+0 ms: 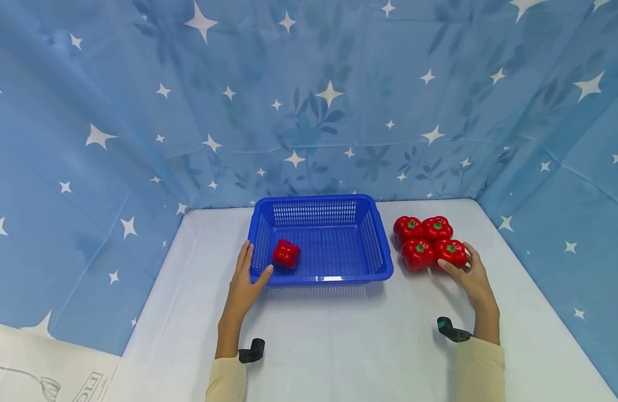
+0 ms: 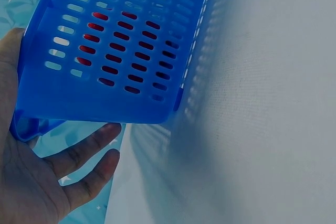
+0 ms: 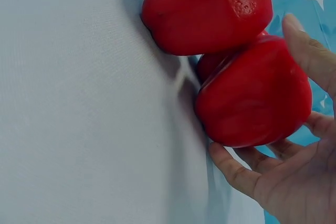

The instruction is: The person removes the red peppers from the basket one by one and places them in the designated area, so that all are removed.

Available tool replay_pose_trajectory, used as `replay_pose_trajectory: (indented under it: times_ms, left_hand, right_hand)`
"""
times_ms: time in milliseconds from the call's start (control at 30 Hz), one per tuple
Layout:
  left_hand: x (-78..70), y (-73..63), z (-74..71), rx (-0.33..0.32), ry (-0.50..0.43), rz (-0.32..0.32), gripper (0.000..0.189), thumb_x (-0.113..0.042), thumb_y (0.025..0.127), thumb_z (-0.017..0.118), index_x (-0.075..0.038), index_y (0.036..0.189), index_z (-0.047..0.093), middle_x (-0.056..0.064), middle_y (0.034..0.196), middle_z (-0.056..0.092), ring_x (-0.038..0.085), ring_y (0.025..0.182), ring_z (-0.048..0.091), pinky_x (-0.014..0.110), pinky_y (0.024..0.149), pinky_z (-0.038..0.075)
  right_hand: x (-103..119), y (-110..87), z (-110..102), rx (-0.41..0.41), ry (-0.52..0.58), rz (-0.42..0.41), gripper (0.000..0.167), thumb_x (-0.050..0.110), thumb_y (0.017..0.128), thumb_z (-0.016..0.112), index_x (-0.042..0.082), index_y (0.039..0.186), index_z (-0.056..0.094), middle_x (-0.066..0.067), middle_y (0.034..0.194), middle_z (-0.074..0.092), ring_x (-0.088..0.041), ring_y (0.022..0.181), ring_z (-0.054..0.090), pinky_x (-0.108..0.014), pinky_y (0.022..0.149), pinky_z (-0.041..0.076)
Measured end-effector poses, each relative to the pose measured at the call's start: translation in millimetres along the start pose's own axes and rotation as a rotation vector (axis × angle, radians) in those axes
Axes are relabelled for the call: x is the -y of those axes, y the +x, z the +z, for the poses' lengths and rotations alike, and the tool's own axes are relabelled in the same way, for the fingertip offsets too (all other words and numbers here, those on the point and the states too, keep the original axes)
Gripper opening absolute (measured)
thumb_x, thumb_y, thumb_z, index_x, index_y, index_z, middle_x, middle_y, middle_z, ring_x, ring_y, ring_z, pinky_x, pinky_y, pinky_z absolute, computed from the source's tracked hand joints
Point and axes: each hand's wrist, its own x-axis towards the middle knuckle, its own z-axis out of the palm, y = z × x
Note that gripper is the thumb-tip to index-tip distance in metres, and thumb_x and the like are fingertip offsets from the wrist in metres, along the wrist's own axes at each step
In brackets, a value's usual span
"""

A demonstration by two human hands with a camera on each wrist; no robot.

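Observation:
A blue plastic basket [image 1: 329, 278] with slotted walls stands on the table, holding one red bell pepper [image 1: 286, 254] near its left front corner. My left hand [image 1: 243, 287] holds that corner, thumb at the front rim and fingers along the left side. In the left wrist view, two lower fingers stretch past the basket wall [image 2: 63, 95]. My right hand [image 1: 473, 282] grips the front right bell pepper [image 1: 450, 252] of a cluster right of the basket. Its thumb lies on one side, and its fingers curl round the other, as the right wrist view shows on the pepper [image 3: 257, 98].
Three more red bell peppers stand close together beside the gripped one: front left [image 1: 417, 255], back left [image 1: 408, 229] and back right [image 1: 437, 228]. A white cloth [image 1: 334, 340] covers the table. Blue star-patterned curtains [image 1: 309, 123] hang behind and at both sides.

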Motion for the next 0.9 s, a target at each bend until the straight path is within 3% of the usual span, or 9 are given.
replay_pose_trajectory:
  times_ms: [133,233,333,433,700,900]
  left_hand:
    - [-0.4,0.8,-0.2,0.002,-0.005,0.000,0.086,-0.059,0.092,0.054,-0.023,0.158,0.013,-0.004,0.166,0.005,0.035,0.151,0.017,0.062,0.109,0.031]
    - [0.3,-0.4,0.5,0.007,-0.011,-0.004,0.086,-0.060,0.092,0.054,-0.023,0.158,0.013,-0.003,0.166,0.006,0.035,0.151,0.017,0.062,0.109,0.031]
    - [1.2,-2.9,2.2,0.009,-0.019,-0.009,0.086,-0.061,0.092,0.054,-0.024,0.158,0.014,-0.004,0.166,0.006,0.035,0.151,0.017,0.062,0.110,0.030]
    - [1.9,-4.2,3.8,0.009,-0.022,-0.009,0.086,-0.061,0.092,0.054,-0.023,0.158,0.015,-0.007,0.166,0.005,0.034,0.151,0.018,0.062,0.110,0.030]
    - [-1.4,-2.9,-0.1,0.001,-0.005,0.005,0.085,-0.059,0.092,0.054,-0.022,0.158,0.014,-0.004,0.166,0.006,0.036,0.150,0.019,0.063,0.110,0.030]
    - [-2.0,-1.6,-1.0,-0.003,-0.004,0.002,0.085,-0.058,0.092,0.055,-0.022,0.158,0.014,-0.006,0.166,0.005,0.035,0.151,0.018,0.063,0.109,0.030]
  right_hand:
    - [1.4,-0.4,0.0,-0.018,0.040,-0.003,0.103,0.048,0.090,0.066,0.022,0.158,-0.006,-0.021,0.163,-0.005,-0.053,0.146,0.008,-0.066,0.108,0.029]
    - [0.6,-0.7,0.3,-0.027,0.066,0.009,0.100,0.047,0.090,0.066,0.023,0.159,-0.003,-0.021,0.164,-0.003,-0.051,0.146,0.013,-0.052,0.107,0.036]
    - [-1.1,-1.3,-0.1,-0.024,0.083,0.012,0.098,0.046,0.090,0.066,0.023,0.159,0.000,-0.021,0.164,-0.001,-0.050,0.145,0.018,-0.030,0.093,0.051]
    - [-1.8,-1.5,-0.5,-0.006,0.090,0.004,0.099,0.045,0.090,0.067,0.023,0.159,0.000,-0.021,0.164,0.000,-0.050,0.145,0.019,-0.016,0.079,0.053]
    - [-0.1,1.2,0.3,0.032,0.133,-0.025,0.098,0.040,0.091,0.067,0.024,0.158,-0.003,-0.019,0.164,-0.004,-0.050,0.146,0.016,-0.029,0.085,0.048]
    - [-0.1,1.0,0.0,0.015,0.174,-0.004,0.101,0.039,0.091,0.068,0.023,0.158,-0.005,-0.019,0.164,-0.008,-0.050,0.147,0.011,-0.029,0.083,0.049]
